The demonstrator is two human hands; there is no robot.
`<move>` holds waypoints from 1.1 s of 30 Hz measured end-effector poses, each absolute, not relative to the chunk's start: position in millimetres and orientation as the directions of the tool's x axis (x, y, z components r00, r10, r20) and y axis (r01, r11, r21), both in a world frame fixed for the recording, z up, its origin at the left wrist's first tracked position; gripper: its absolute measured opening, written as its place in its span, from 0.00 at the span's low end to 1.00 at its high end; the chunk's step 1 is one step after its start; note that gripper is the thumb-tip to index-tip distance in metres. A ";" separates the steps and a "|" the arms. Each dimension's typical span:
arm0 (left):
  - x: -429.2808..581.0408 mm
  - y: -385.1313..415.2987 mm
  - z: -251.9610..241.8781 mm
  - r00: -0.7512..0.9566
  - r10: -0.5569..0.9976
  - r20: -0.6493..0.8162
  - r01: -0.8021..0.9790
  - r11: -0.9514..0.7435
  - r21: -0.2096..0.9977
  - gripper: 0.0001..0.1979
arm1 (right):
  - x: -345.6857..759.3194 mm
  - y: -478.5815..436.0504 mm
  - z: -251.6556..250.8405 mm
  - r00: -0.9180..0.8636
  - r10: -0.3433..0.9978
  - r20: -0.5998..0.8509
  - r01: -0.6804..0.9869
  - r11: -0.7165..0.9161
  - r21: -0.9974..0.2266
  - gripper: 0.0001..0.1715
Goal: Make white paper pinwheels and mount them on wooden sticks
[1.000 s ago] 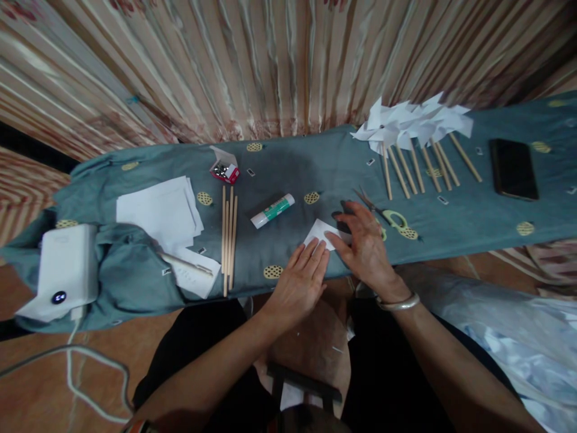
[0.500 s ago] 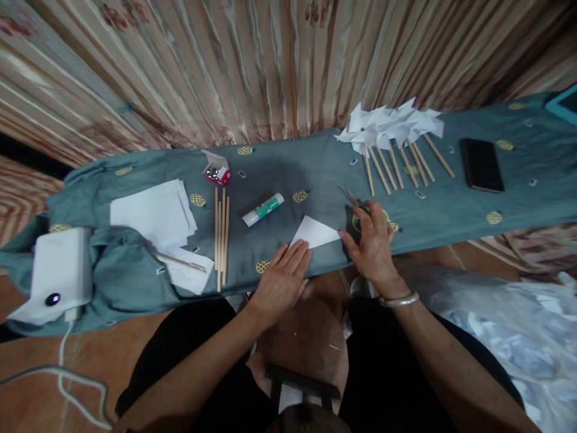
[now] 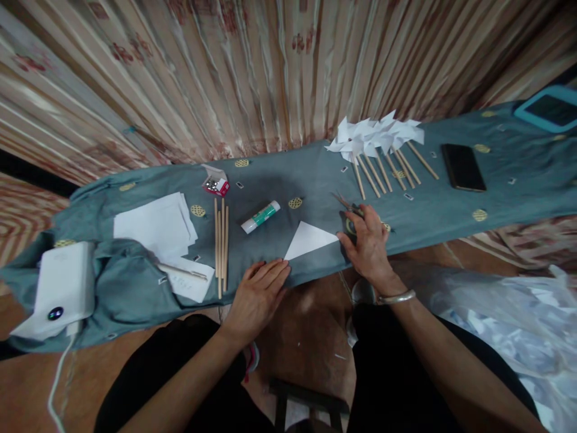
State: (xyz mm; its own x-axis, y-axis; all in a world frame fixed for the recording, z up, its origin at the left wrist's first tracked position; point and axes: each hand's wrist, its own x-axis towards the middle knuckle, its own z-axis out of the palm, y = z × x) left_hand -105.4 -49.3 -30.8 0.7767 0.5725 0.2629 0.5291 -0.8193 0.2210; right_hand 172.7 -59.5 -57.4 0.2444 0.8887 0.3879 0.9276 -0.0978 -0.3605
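Touching the paper triangle (image 3: 310,239), the left hand (image 3: 256,296) lies unclenched and empty; right hand's grip (image 3: 368,248) unclear, glue stick label (image 3: 262,215) illegible.

We list: paper triangle (image 3: 309,240), matt, smooth, between left fingers (image 3: 271,272) and right fingers (image 3: 369,219); scissors (image 3: 345,203), metal-bladed, at the right fingers; glue stick (image 3: 261,217), smooth plastic, beyond the left fingers; sticks (image 3: 220,245), bare matt wood, left of those; bench covering (image 3: 302,171), wrinkled matt cloth; phone (image 3: 464,167), smooth-faced, well right of the right fingers.
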 end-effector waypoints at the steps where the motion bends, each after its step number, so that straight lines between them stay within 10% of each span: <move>1: -104.6 -49.0 -29.7 0.774 0.573 0.271 0.530 -0.820 0.217 0.17 | 171.7 -58.8 -54.3 0.242 0.889 0.389 0.924 -0.088 -0.372 0.27; 25: -87.6 -37.1 -20.7 0.744 0.587 0.319 0.542 -0.810 0.225 0.09 | 137.2 -38.6 -46.8 0.064 0.951 0.301 0.847 0.107 -0.520 0.20; 33: -90.4 -33.6 -20.7 0.708 0.636 0.308 0.514 -0.763 0.392 0.11 | 138.4 -36.7 -38.3 0.135 0.926 0.353 0.724 0.151 -0.673 0.10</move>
